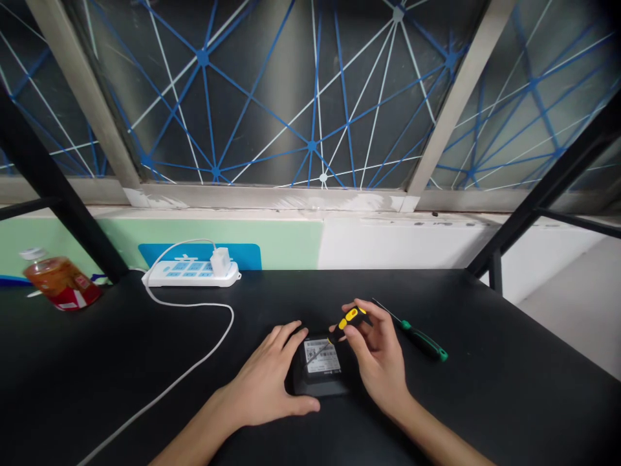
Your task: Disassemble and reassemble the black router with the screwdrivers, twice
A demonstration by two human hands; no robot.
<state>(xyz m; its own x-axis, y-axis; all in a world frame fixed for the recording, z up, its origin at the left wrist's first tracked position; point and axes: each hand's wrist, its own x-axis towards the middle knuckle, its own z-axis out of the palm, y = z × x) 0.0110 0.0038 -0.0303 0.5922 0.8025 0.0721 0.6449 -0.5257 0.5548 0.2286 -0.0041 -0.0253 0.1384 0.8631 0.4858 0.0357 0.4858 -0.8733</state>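
Note:
A small black box-shaped device [323, 386] lies flat on the black table, a white printed label [324, 357] on its upper face. My left hand [266, 375] steadies it from the left, with the fingers at its far corner and the thumb along the near edge. In my right hand [381, 362] is a screwdriver with a yellow and black handle [350, 320], pinched between thumb and fingers. Its thin shaft slants down to the left across the label; whether the tip touches the device I cannot tell. To the right of that hand lies a second screwdriver, green and black [422, 340].
A white power strip [191, 277] with a plugged-in charger [220, 261] stands against the wall. Its white cable [194, 366] winds down the table's left side. A drink bottle [63, 281] is at far left. Black frame posts rise at both sides.

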